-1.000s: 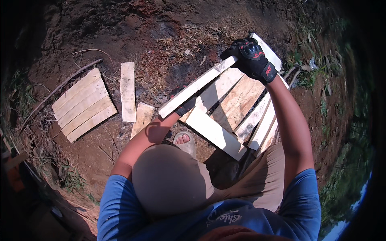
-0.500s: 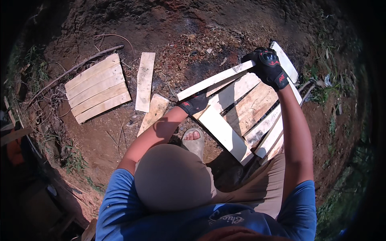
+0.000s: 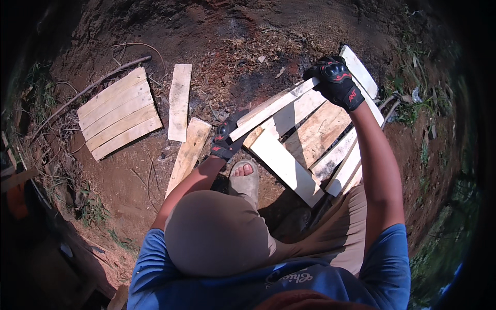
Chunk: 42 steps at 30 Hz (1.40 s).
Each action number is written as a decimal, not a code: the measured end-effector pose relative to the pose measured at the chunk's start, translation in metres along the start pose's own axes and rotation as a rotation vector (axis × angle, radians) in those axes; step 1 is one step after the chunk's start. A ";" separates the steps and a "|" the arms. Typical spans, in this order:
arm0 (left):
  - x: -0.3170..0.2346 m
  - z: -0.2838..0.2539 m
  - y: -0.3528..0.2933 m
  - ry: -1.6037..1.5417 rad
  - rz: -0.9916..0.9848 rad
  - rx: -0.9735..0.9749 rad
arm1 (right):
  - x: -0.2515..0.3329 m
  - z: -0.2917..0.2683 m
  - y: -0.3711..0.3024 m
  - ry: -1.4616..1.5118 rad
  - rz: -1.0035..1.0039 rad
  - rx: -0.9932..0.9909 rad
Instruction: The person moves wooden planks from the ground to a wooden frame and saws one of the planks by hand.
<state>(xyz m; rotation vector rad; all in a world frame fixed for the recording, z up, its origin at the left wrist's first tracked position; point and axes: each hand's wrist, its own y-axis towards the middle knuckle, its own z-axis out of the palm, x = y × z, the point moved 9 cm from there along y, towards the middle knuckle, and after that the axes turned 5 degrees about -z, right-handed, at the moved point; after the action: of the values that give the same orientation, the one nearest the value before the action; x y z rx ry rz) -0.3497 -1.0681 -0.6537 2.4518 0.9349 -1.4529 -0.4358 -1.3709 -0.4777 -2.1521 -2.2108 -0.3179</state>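
A long pale wooden plank (image 3: 276,107) spans between my two hands, over the far edge of a group of boards (image 3: 318,135) lying side by side. My left hand (image 3: 227,135), in a black glove with red marks, is closed around the plank's left end. At the other end my gloved right hand (image 3: 333,80) grips it, fingers curled over the far side and partly hidden. One bright crosspiece (image 3: 287,168) lies across the boards' near-left ends. Another crosspiece (image 3: 360,71) sticks out past my right hand along the opposite ends.
To the left lies a panel of joined boards (image 3: 121,113), with a loose board (image 3: 180,102) beside it and another board (image 3: 188,152) nearer my left forearm. A long stick (image 3: 88,90) borders the panel. My sandalled foot (image 3: 244,178) stands beside the boards. Grass (image 3: 411,116) grows at right.
My left hand has moved from beneath the plank out to its left end. The plank has turned slightly, showing more of its side, and my right hand has shifted a little left.
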 end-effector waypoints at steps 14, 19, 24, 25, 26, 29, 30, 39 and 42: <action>0.094 0.063 -0.007 -1.214 -0.941 0.527 | 0.000 0.003 0.015 -0.250 0.067 -0.245; -0.024 0.039 0.003 -0.456 -0.734 0.254 | -0.006 0.006 -0.004 -0.266 0.147 -0.217; -0.022 0.033 -0.001 -0.343 -0.753 0.262 | 0.001 0.004 0.008 -0.252 0.124 -0.217; -0.019 0.037 -0.002 -0.348 -0.742 0.294 | 0.000 0.004 0.008 -0.252 0.122 -0.212; -0.016 0.041 -0.003 -0.353 -0.731 0.325 | -0.001 0.003 0.008 -0.253 0.119 -0.209; 0.018 0.059 -0.006 -0.577 -0.824 0.341 | -0.005 0.003 0.007 -0.262 0.101 -0.205; 0.030 0.063 -0.008 -0.661 -0.830 0.335 | -0.004 0.003 0.009 -0.268 0.081 -0.206; 0.004 0.069 -0.013 -0.543 -0.733 0.215 | -0.009 0.008 0.003 -0.246 0.076 -0.247; 0.020 0.059 -0.008 -0.331 -0.557 0.285 | -0.007 0.006 0.003 -0.249 0.106 -0.219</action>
<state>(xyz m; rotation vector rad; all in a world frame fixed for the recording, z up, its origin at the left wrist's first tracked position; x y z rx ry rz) -0.3915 -1.0772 -0.7000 2.0960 1.4916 -2.2216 -0.4317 -1.3763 -0.4843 -2.5404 -2.2680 -0.3161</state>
